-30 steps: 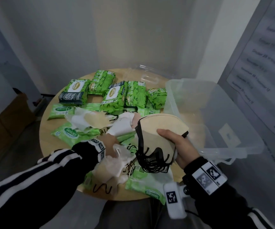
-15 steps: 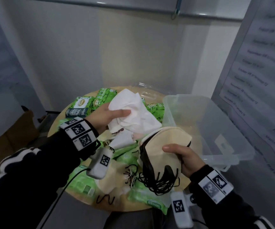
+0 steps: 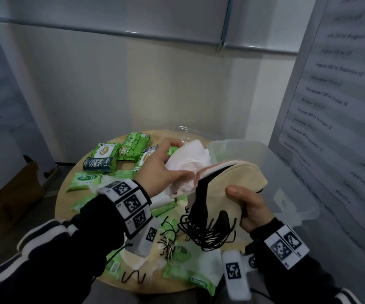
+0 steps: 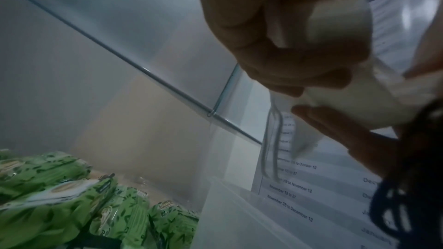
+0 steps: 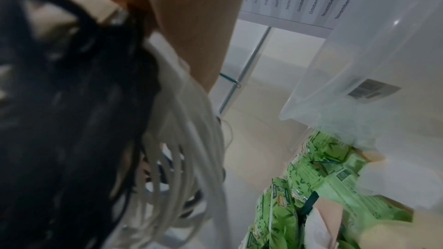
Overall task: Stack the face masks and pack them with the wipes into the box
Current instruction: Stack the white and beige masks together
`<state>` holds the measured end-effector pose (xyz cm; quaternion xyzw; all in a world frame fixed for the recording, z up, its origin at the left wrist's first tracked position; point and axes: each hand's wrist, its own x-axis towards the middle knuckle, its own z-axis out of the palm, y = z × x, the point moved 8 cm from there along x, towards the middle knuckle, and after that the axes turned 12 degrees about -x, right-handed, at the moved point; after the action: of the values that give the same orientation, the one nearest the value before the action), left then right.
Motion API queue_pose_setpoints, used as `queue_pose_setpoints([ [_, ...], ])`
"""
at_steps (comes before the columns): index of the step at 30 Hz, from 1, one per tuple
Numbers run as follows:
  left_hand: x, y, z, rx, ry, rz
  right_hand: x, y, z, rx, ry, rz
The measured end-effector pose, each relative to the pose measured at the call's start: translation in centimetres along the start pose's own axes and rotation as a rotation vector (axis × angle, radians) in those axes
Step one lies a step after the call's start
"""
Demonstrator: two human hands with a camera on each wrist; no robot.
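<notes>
My right hand (image 3: 246, 205) grips a stack of folded face masks (image 3: 227, 185), beige on top with black ones under it; black ear loops (image 3: 207, 231) hang from the stack. My left hand (image 3: 166, 170) holds white masks (image 3: 190, 163) against the stack's left side. In the left wrist view the fingers (image 4: 275, 44) curl round a white mask (image 4: 340, 20). In the right wrist view the black loops (image 5: 72, 101) and white loops (image 5: 191, 139) fill the left. A clear plastic box (image 3: 286, 172) stands at the right of the round table. Green wipes packs (image 3: 111, 154) lie at the back left.
More masks and light green wipes packs (image 3: 190, 279) lie on the round wooden table (image 3: 67, 194) below my hands. A clear lid (image 3: 186, 130) lies behind the box. A printed schedule sheet (image 3: 330, 102) hangs on the right; a wall stands close behind the table.
My left hand lifted white masks from the table and brought them up against the stack in my right hand. The stack rose a little and the view tilted upward.
</notes>
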<state>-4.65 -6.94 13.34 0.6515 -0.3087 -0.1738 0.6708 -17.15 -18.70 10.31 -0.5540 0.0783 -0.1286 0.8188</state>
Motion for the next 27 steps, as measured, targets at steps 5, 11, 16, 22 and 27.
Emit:
queue_pose_setpoints([
  [5, -0.2, 0.3, 1.1, -0.043, -0.037, -0.061, 1.0, 0.7, 0.0, -0.013, 0.049, 0.03],
  [11, 0.7, -0.3, -0.5, -0.283, 0.076, -0.121, 0.7, 0.8, -1.1, 0.068, 0.057, 0.007],
  [16, 0.8, 0.0, -1.3, -0.386, 0.115, -0.134, 0.6, 0.9, -1.0, 0.126, 0.033, 0.016],
  [22, 1.2, 1.6, -4.2, -0.356, 0.229, -0.045, 0.7, 0.8, -1.1, 0.132, 0.03, 0.0],
  [27, 0.7, 4.4, -6.3, -0.014, 0.304, 0.148, 0.8, 0.7, -1.2, 0.164, 0.038, -0.012],
])
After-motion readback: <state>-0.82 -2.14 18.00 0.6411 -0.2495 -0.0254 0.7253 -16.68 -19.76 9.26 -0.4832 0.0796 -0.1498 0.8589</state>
